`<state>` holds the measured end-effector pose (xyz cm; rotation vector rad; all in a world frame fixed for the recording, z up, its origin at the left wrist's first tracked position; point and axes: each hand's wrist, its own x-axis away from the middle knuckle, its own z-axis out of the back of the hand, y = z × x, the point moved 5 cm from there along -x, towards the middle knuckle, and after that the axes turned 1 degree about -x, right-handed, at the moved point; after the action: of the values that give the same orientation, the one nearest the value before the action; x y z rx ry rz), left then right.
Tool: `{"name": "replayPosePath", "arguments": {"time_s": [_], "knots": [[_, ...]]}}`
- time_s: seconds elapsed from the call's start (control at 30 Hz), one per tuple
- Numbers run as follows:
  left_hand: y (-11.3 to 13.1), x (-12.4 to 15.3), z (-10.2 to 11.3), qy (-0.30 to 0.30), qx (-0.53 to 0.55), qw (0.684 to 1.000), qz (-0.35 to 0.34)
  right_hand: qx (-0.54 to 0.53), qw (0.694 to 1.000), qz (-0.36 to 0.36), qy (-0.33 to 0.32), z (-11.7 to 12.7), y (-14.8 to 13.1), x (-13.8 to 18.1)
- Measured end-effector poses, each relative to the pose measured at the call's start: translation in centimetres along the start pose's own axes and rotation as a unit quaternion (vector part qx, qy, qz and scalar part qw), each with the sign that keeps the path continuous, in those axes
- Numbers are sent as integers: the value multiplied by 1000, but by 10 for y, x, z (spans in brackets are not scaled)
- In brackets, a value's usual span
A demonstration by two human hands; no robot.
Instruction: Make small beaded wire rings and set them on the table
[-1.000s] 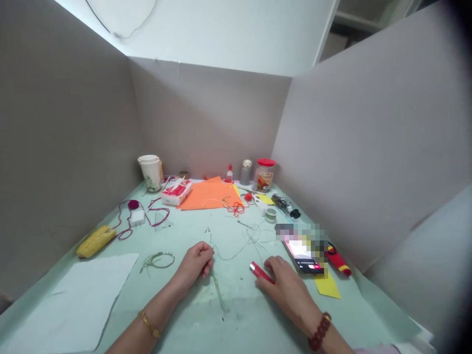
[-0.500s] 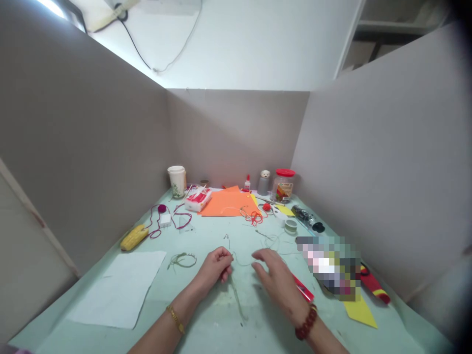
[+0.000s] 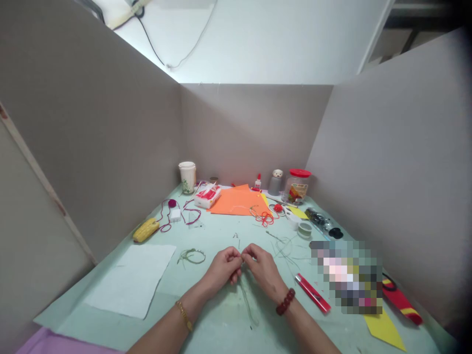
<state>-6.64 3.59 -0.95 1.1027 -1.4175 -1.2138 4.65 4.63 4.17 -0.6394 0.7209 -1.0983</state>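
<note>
Fingers of the left hand [image 3: 223, 266] and right hand [image 3: 261, 265] are meeting tip to tip, both pinching at the upper end of the green cord [image 3: 246, 297], though which strand the right is gripping is looking too fine to tell! From that join the cord is trailing toward six o'clock, its strands lying loosely over the pale green cover [image 3: 214, 335]. Danger is lurking right in the pinch: slim strands could be slipping away if either thumb is easing off, and uneven tugging could be twisting that tail into a snarl. Loose threads [image 3: 286, 248] are sprawling at three o'clock, near enough for a sweeping knuckle to be snagging them. Further out, a coiled loop [image 3: 192, 256] is sitting at nine, a red lighter-like tube [image 3: 313, 293] is lying at four, and orange paper [image 3: 236, 201] is spreading at twelve
</note>
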Motion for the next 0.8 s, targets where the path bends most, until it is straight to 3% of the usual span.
{"name": "replayPosePath", "arguments": {"time_s": [0.13,0.43,0.63,0.8], "knots": [[6,5,-1,-29,-2,999,13,18,1000,3,9,2,3,-1],[11,25,-4,-181,1,978,105,-25,998,-8,48,30,19,-10],[7,31,-8,-208,-28,970,126,-31,997,-6,71,44,20,-15],[2,33,-8,-185,-71,972,129,-34,996,4,81,49,20,-17]]}}
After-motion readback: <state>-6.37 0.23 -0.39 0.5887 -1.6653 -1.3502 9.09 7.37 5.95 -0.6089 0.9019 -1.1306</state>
